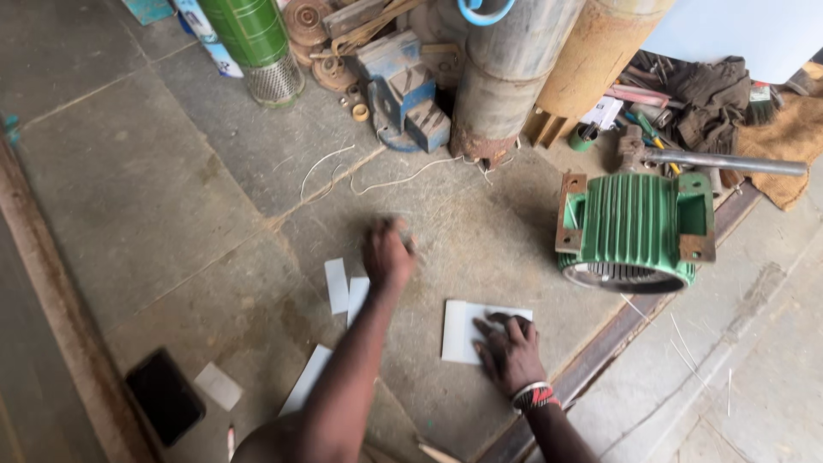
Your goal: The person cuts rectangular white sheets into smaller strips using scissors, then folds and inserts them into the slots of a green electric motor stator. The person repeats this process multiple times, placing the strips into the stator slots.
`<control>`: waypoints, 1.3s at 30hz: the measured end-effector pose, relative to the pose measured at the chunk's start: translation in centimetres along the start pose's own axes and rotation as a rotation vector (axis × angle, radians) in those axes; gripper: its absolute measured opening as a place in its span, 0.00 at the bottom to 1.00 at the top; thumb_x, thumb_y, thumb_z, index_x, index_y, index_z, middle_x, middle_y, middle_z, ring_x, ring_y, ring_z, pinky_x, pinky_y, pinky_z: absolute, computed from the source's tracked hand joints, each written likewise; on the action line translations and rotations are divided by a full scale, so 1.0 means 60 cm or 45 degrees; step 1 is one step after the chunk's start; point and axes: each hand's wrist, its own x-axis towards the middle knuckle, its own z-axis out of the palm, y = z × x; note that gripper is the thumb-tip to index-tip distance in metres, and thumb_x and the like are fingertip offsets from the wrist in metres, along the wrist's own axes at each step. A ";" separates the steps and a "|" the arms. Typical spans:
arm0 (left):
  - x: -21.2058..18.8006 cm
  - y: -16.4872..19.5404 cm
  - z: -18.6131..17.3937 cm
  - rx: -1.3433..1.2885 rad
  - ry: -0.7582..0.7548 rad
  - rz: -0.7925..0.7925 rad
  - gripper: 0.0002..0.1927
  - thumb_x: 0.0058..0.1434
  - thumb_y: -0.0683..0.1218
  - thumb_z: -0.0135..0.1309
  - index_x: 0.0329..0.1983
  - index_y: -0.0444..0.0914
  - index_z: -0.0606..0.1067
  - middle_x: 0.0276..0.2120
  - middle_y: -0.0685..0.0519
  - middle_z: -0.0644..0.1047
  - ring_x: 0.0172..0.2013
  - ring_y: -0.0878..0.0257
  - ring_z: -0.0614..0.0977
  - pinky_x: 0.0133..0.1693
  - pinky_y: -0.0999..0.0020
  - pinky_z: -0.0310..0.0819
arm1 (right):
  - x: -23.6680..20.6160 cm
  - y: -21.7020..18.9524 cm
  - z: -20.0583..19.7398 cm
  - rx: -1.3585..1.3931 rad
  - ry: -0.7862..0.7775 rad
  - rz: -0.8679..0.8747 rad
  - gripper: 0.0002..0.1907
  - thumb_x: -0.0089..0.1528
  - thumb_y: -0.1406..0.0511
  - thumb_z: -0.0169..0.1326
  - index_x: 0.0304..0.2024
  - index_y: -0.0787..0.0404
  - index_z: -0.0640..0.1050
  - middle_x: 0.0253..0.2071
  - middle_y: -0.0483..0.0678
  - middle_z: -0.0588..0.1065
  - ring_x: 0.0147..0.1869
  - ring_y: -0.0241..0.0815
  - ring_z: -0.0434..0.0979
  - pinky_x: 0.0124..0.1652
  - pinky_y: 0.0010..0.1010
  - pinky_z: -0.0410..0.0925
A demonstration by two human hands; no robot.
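Observation:
My right hand (512, 350) lies flat with spread fingers on a white rectangular sheet (461, 330) on the stone floor, a beaded band at its wrist. My left hand (387, 254) is stretched forward over the floor, blurred by motion, its fingers curled. Whether it holds something small is unclear. Just left of it lie two white paper strips (337, 285), and another longer strip (305, 382) lies beside my forearm.
A green ribbed motor housing (634, 225) lies to the right by a metal floor rail (600, 351). Pipes (501, 77), a green cylinder (255, 43), a blue vice (411, 99) and tools crowd the back. A black phone (165, 396) and a paper scrap (219, 386) lie lower left.

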 end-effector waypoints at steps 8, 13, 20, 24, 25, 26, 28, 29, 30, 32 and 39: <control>0.213 -0.065 -0.025 0.294 -0.200 -0.007 0.15 0.56 0.46 0.66 0.46 0.48 0.80 0.60 0.52 0.74 0.68 0.50 0.67 0.67 0.43 0.60 | 0.001 0.005 0.003 0.026 -0.070 0.040 0.22 0.59 0.57 0.57 0.56 0.52 0.79 0.58 0.47 0.73 0.61 0.52 0.67 0.58 0.49 0.60; 0.210 -0.065 -0.027 -0.106 -0.198 0.342 0.17 0.62 0.48 0.59 0.52 0.42 0.72 0.49 0.48 0.78 0.48 0.58 0.81 0.41 0.64 0.80 | 0.000 -0.001 -0.004 0.055 -0.065 0.083 0.22 0.60 0.57 0.57 0.56 0.51 0.80 0.57 0.46 0.73 0.59 0.53 0.67 0.58 0.48 0.61; 0.051 -0.056 -0.007 -0.940 -0.637 -0.179 0.40 0.75 0.60 0.48 0.78 0.35 0.48 0.45 0.39 0.73 0.42 0.53 0.74 0.39 0.64 0.69 | 0.001 0.000 -0.004 0.020 -0.009 0.054 0.22 0.61 0.56 0.56 0.57 0.50 0.79 0.56 0.48 0.73 0.58 0.55 0.67 0.56 0.49 0.61; -0.170 -0.005 -0.008 -0.409 -0.763 0.267 0.51 0.67 0.49 0.55 0.75 0.28 0.33 0.63 0.25 0.60 0.55 0.39 0.74 0.56 0.53 0.72 | 0.002 0.015 0.023 0.027 -0.014 0.172 0.23 0.58 0.55 0.58 0.55 0.50 0.81 0.57 0.50 0.72 0.59 0.58 0.66 0.51 0.51 0.60; -0.230 0.013 -0.016 -0.314 -0.863 0.155 0.50 0.64 0.47 0.52 0.77 0.28 0.35 0.61 0.29 0.65 0.53 0.43 0.77 0.54 0.57 0.76 | 0.002 0.019 0.032 0.013 0.024 0.117 0.22 0.59 0.55 0.58 0.55 0.50 0.81 0.56 0.49 0.72 0.60 0.56 0.67 0.53 0.51 0.60; -0.278 0.031 -0.026 -0.312 -0.881 0.158 0.48 0.66 0.49 0.53 0.76 0.27 0.38 0.60 0.29 0.66 0.52 0.41 0.77 0.54 0.55 0.77 | 0.005 0.026 0.039 -0.001 0.065 0.062 0.21 0.59 0.55 0.58 0.54 0.51 0.81 0.56 0.48 0.73 0.61 0.54 0.68 0.55 0.51 0.61; -0.353 0.069 -0.044 -0.282 -0.904 0.171 0.47 0.67 0.51 0.54 0.75 0.24 0.42 0.61 0.29 0.65 0.53 0.39 0.76 0.54 0.51 0.76 | 0.008 0.038 0.050 -0.031 0.101 -0.009 0.20 0.61 0.56 0.57 0.55 0.52 0.81 0.56 0.45 0.74 0.64 0.52 0.69 0.58 0.50 0.61; -0.377 0.083 -0.052 -0.242 -0.918 0.194 0.48 0.66 0.52 0.55 0.74 0.23 0.42 0.62 0.30 0.63 0.55 0.40 0.75 0.54 0.48 0.75 | 0.009 0.041 0.056 -0.041 0.106 -0.010 0.20 0.62 0.56 0.57 0.56 0.53 0.80 0.56 0.44 0.75 0.65 0.50 0.69 0.60 0.49 0.61; -0.390 0.095 -0.058 -0.204 -0.903 0.243 0.50 0.65 0.53 0.57 0.73 0.22 0.41 0.63 0.29 0.60 0.56 0.36 0.71 0.54 0.42 0.70 | 0.008 0.045 0.057 -0.054 0.114 -0.011 0.20 0.64 0.57 0.56 0.57 0.54 0.80 0.57 0.43 0.76 0.66 0.49 0.70 0.61 0.48 0.62; -0.401 0.108 -0.063 -0.128 -0.879 0.349 0.54 0.64 0.56 0.62 0.71 0.21 0.41 0.66 0.26 0.54 0.60 0.30 0.63 0.55 0.29 0.60 | 0.001 0.053 0.052 -0.032 0.169 0.118 0.21 0.58 0.62 0.55 0.53 0.53 0.82 0.57 0.49 0.75 0.64 0.56 0.67 0.62 0.46 0.61; -0.398 0.113 -0.055 0.109 -1.059 0.276 0.57 0.63 0.63 0.58 0.74 0.21 0.42 0.65 0.32 0.59 0.60 0.41 0.65 0.61 0.40 0.58 | -0.006 0.061 0.012 -0.024 0.166 0.428 0.19 0.64 0.54 0.55 0.48 0.59 0.81 0.57 0.57 0.73 0.63 0.57 0.67 0.64 0.50 0.59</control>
